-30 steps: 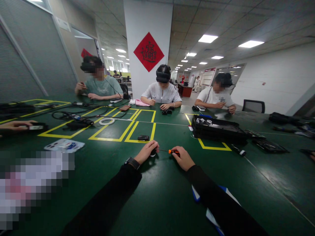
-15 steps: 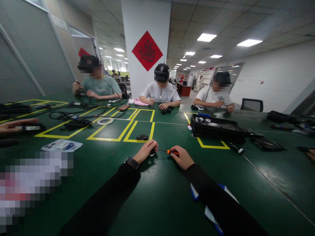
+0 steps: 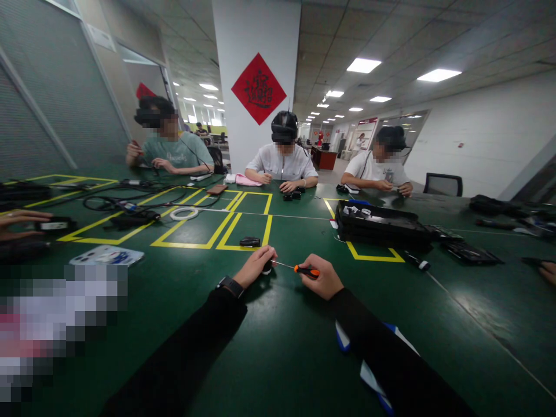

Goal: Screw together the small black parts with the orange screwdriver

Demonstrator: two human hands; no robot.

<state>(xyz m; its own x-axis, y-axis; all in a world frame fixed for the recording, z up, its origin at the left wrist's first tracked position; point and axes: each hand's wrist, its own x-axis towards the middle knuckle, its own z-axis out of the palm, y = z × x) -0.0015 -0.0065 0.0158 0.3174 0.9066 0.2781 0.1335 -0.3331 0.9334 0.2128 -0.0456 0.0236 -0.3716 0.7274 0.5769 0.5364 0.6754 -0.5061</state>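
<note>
My left hand (image 3: 257, 265) is closed around a small black part (image 3: 267, 267) with a pale underside, low over the green table (image 3: 278, 347). The fingers cover most of it, so its kind cannot be made out. In my right hand (image 3: 325, 279) is a screwdriver (image 3: 306, 271) with an orange and black handle. Its thin shaft points left, and the tip meets the small black part or lies right beside it. Just beyond my left hand a small black piece (image 3: 250, 241) lies by a yellow tape line.
A black tray (image 3: 380, 223) with parts in it stands to the right. Cables (image 3: 130, 208) and a white ring (image 3: 184, 214) lie at the left, near a phone-like object (image 3: 106, 256). Blue and white packets (image 3: 369, 370) lie under my right forearm. Several people sit around the table.
My right hand has shifted its hold on the screwdriver, and more of the orange and black handle shows. My left hand stays on the small black part. The view has moved slightly.
</note>
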